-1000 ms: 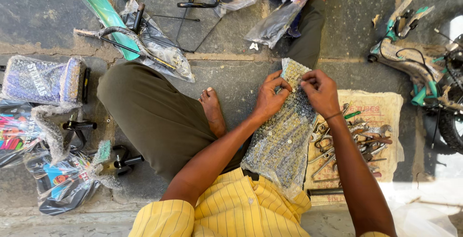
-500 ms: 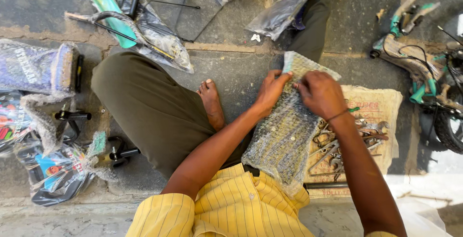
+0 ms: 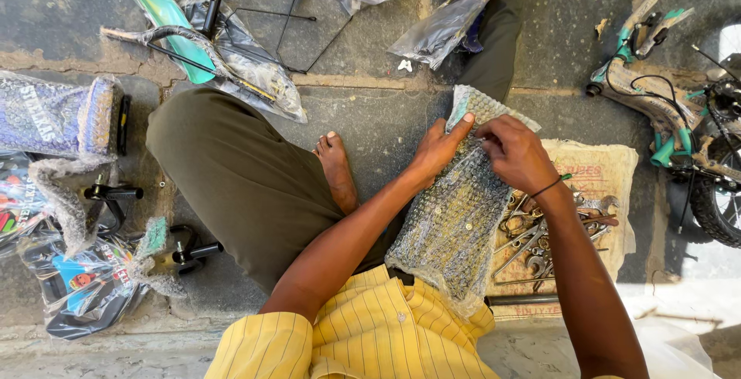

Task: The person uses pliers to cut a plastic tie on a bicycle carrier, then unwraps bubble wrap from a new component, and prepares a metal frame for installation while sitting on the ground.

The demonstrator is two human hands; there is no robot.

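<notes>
I sit cross-legged on stone paving with a long part wrapped in bubble wrap (image 3: 455, 225) lying on my lap. My left hand (image 3: 438, 150) grips the wrap near its upper end, thumb on top. My right hand (image 3: 515, 153) pinches the wrap just beside it, at the top edge. Both hands hold the same wrapped bundle, close together. What is inside the wrap is hidden.
Several spanners and wrenches (image 3: 540, 236) lie on a burlap sack (image 3: 610, 178) at my right. A partly built bicycle frame with teal parts (image 3: 664, 109) stands at far right. Plastic-wrapped bicycle parts (image 3: 231, 55), a wrapped bundle (image 3: 54, 116) and pedals (image 3: 116, 194) lie at left.
The view has shifted slightly. My hands have stayed together at the top of the wrapped bundle, working at its upper edge; the right hand moved a little lower over the wrap.
</notes>
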